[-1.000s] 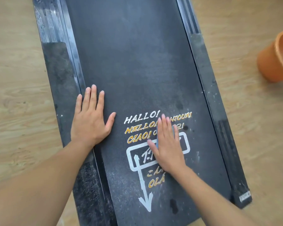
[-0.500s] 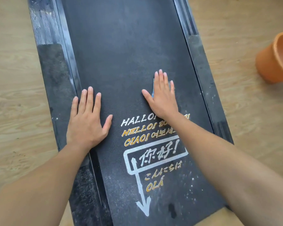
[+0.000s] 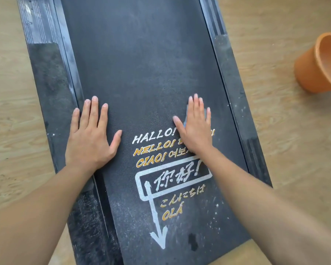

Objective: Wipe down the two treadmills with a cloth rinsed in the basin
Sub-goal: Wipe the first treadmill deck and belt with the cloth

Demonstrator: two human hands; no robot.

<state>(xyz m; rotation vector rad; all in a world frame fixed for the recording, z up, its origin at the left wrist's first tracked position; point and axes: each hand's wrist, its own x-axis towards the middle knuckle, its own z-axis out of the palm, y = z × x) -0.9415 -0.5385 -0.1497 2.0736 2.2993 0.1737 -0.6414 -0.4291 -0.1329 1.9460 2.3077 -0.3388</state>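
Observation:
A black treadmill belt (image 3: 141, 64) with white and orange printed greetings runs away from me. My left hand (image 3: 90, 138) lies flat with fingers spread on the belt's left edge, beside the left side rail (image 3: 46, 83). My right hand (image 3: 196, 131) presses flat on the belt right of centre, partly covering the printed words. Under it lies a small blue-grey cloth (image 3: 185, 122), of which only slivers show between thumb and fingers. Pale dust and specks cover the near part of the belt.
An orange flowerpot (image 3: 321, 64) lies tipped on the wooden floor (image 3: 285, 150) to the right of the treadmill. The right side rail (image 3: 231, 83) borders the belt. The floor also shows on the left.
My right hand slid with the cloth from the boxed characters up the belt past the greetings, then came back a little. My left hand stayed in place.

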